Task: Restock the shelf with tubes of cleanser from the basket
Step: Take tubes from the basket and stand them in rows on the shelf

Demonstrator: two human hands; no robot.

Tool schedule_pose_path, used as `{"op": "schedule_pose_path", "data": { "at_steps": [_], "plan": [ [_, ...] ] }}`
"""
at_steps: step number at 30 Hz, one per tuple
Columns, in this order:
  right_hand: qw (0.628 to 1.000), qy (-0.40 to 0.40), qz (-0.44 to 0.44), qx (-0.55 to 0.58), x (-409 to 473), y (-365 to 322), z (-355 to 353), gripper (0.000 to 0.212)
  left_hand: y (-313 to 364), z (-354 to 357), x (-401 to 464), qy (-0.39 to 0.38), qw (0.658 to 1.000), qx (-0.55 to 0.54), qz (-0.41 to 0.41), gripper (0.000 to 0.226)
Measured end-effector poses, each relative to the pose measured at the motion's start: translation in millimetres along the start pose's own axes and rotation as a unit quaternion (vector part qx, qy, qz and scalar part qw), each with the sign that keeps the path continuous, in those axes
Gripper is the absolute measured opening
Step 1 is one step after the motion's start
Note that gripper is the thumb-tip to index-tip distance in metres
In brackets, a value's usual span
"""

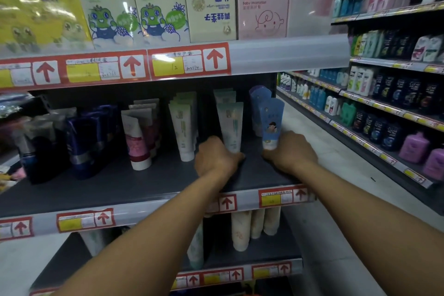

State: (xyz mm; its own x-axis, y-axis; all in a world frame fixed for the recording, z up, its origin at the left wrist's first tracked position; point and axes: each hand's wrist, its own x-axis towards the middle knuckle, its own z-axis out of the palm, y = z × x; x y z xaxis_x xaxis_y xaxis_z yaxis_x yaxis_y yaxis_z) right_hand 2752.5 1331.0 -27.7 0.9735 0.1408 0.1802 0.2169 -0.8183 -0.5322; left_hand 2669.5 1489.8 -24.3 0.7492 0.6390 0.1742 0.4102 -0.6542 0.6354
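Head view: both hands on middle shelf. Left hand gripping pale green tube at base; right hand gripping blue tube. Both tubes upright, cap down.

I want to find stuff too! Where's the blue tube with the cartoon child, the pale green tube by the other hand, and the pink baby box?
Blue tube with cartoon child (272, 118), head view, printed front.
Pale green tube (231, 125), head view, middle.
Pink baby box (263, 11), head view, front face.
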Motion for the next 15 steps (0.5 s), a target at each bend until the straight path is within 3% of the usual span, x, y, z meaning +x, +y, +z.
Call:
{"op": "schedule_pose_path", "data": {
  "at_steps": [15],
  "plan": [
    [0.999, 0.021, 0.015, 0.045, 41.9, -9.4, 21.0, 0.051, 2.3, 15.6, 44.6, 0.001, 1.0, 0.014, 0.015, 0.07]
  ]
}}
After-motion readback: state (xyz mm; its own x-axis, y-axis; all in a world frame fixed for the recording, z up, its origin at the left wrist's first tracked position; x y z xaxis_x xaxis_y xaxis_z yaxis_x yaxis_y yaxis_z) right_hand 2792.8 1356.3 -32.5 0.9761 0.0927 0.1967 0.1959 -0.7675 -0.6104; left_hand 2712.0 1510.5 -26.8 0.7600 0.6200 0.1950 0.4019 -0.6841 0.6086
